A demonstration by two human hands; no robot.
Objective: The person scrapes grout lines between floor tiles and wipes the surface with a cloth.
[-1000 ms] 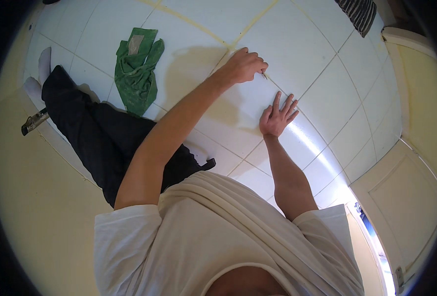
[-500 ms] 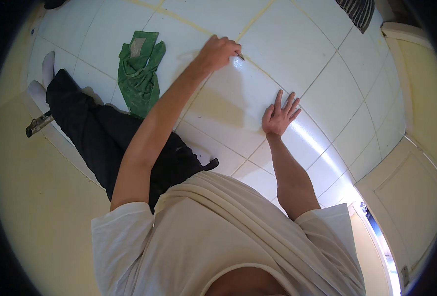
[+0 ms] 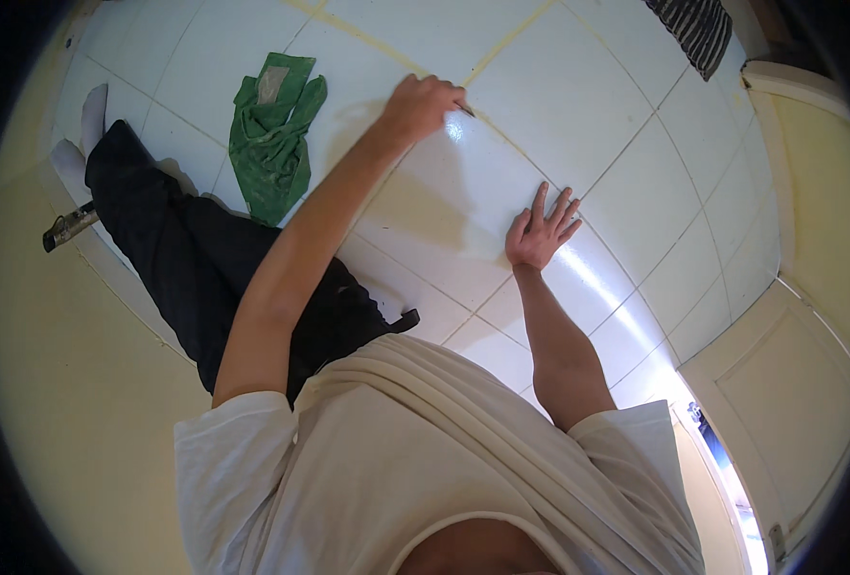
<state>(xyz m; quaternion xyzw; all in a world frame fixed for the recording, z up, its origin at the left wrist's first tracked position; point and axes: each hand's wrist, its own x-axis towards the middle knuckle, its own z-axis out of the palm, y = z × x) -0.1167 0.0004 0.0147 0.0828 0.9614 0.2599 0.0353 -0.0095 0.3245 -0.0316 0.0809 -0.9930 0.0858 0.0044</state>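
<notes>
A small tool [image 3: 467,111] in the left hand [image 3: 423,107], at a yellow seam [image 3: 503,137]

The person is low over a floor [image 3: 578,86] of white tiles, and the work along the seams looks under way rather than finished. Broad yellow bands show on the lines beyond the left hand and on the stretch running from the tool toward the right hand [image 3: 537,237]. Past the right hand the same line turns thin and grey, and several other joints are thin too. Whether the yellow marks treated or untreated stretches cannot be told, so how much is done and how much is left stays open.

The tool, dark and slim, is clamped in the closed fingers of the left hand. Only its pointed end shows, jutting out to the right of the knuckles; the rest is hidden in the fist, so its exact kind is unclear. The tip lies at the seam, near a corner where tiles meet, though firm contact cannot be made out.

The right hand holds nothing. It rests palm down on the tile, fingers spread apart, the fingertips close to the line.

A crumpled green cloth [image 3: 271,158] lies left of the left forearm, beside the person's dark trousers [image 3: 199,254]. A striped cloth [image 3: 698,36] lies well apart at the far right.
</notes>
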